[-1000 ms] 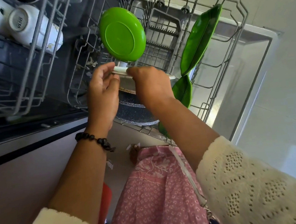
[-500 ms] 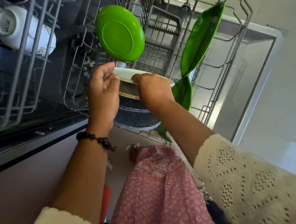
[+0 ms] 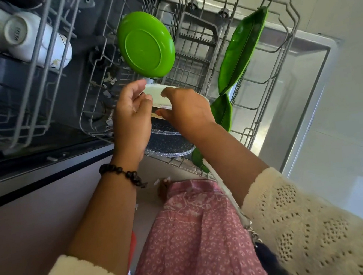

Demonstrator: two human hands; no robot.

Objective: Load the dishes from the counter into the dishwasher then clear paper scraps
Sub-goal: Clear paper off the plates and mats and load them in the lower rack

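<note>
Over the pulled-out lower rack (image 3: 287, 43) of an open dishwasher, a person lowers a white plate (image 3: 157, 93) toward the wires. The right hand (image 3: 187, 112) pinches the plate's near edge between thumb and curled fingers; the left hand (image 3: 130, 120) is at its other edge, thumb against the rim, fingers loosely bent.

Loading looks well under way. A round green plate (image 3: 146, 44) already stands on edge just behind the white one, two leaf-shaped green dishes (image 3: 243, 48) lean on the right side of the rack, and a dark speckled pan (image 3: 167, 143) sits directly below the hands. White mugs (image 3: 31, 41) lie in the upper rack (image 3: 25, 91) at left.

The paper job appears untouched: pale scraps (image 3: 109, 80) lie among the wires at the rack's left, and a few more on the floor (image 3: 148, 172) by the person's feet. The pan beneath and the green plate behind leave the white plate a narrow slot. No work surface is in sight.
</note>
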